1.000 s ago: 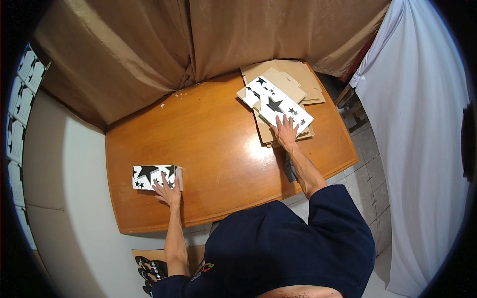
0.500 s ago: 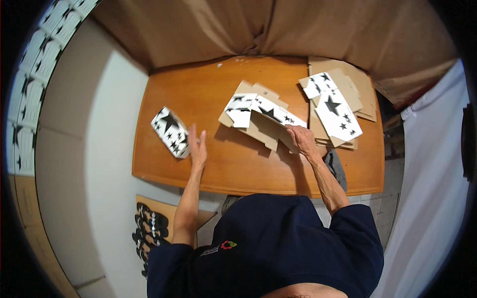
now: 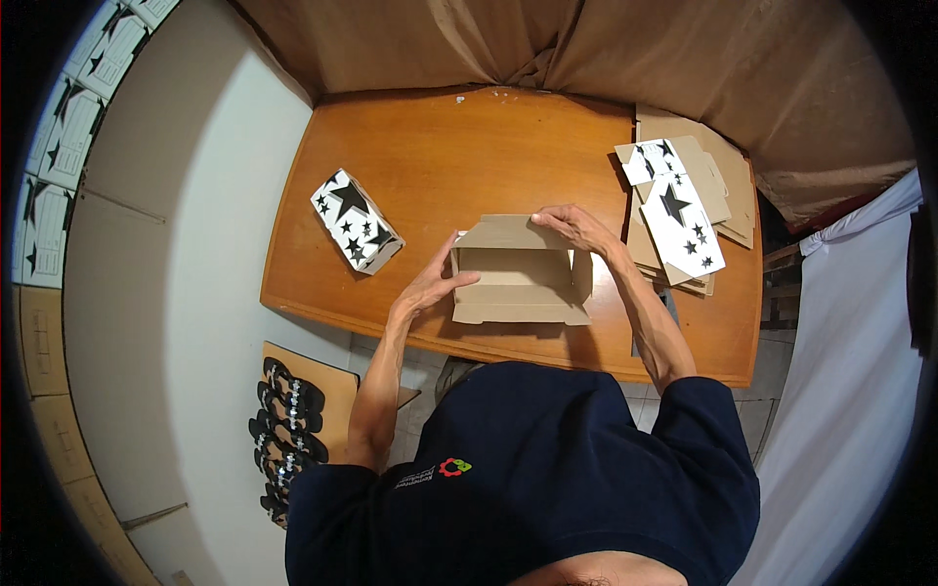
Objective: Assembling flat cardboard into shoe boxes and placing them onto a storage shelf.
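Observation:
A partly folded cardboard box (image 3: 518,269) stands near the front middle of the table, its plain brown inside facing up and toward me. My left hand (image 3: 430,286) grips its left end, thumb inside the wall and the fingers mostly hidden behind it. On the far right side, my right hand (image 3: 576,228) pinches the raised flap, with the thumb and fingers at its edge. To the left lies a closed white box (image 3: 352,223) with black stars, apart from both hands.
Flat cardboard blanks (image 3: 699,161) are stacked at the table's right, a white star-printed blank (image 3: 679,215) on top. Black sandals (image 3: 288,415) lie on a board below left. White star boxes (image 3: 54,146) are piled along the far left, and a brown curtain (image 3: 440,49) hangs behind the table.
The partly folded box has turned and come nearer, from printed outside showing to plain inside. My left hand has moved from beside the closed box to this box's left end.

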The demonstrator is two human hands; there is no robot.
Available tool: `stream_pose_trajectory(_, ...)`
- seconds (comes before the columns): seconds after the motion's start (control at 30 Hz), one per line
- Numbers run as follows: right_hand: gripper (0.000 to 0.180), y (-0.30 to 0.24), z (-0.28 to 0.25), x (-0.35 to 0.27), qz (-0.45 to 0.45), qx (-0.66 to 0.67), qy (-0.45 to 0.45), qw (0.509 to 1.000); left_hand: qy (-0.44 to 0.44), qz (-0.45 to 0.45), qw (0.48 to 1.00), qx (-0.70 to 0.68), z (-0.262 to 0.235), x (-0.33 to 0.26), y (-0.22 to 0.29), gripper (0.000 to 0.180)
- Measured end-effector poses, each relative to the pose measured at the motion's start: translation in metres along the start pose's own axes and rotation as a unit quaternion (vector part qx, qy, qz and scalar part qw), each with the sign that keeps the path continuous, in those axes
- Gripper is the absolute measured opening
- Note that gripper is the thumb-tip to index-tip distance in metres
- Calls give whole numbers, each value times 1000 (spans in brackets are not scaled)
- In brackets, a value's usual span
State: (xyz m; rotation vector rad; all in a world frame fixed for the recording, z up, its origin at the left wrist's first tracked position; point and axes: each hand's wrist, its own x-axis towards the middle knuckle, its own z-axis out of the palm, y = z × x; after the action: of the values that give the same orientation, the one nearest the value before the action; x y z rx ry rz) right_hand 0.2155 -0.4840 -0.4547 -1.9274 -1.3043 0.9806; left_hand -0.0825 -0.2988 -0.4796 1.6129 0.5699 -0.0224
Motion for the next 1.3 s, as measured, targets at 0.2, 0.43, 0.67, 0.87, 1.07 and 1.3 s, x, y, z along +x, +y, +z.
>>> stream_pose_trajectory(0.2, 55, 39, 3, 31, -6, -3, 67, 998, 47, -103, 990, 80, 14, 27, -20, 75)
stream_pose_trajectory(0.43, 54, -42, 14, -32, -145, -109, 282, 942, 143, -67, 987, 15, 8, 46, -52, 66)
stream_pose_trajectory(0.67, 52, 10, 48, -82, -76, -198, 132, 968, 188, -214, 958, -43, 5, 53, -20, 61)
stream_pose_trajectory(0.87, 59, 20, 68, -51, -14, -98, 278, 956, 157, -217, 961, -66, -5, 54, -40, 66)
stream_pose_trajectory(1.07, 74, 39, 107, -43, -52, -290, 427, 855, 342, 12, 939, -34, 30, 41, -50, 66)
stream_pose_trajectory(1.3, 84, 47, 130, -54, -35, -232, 500, 833, 369, 200, 887, 192, 92, 13, -59, 41)
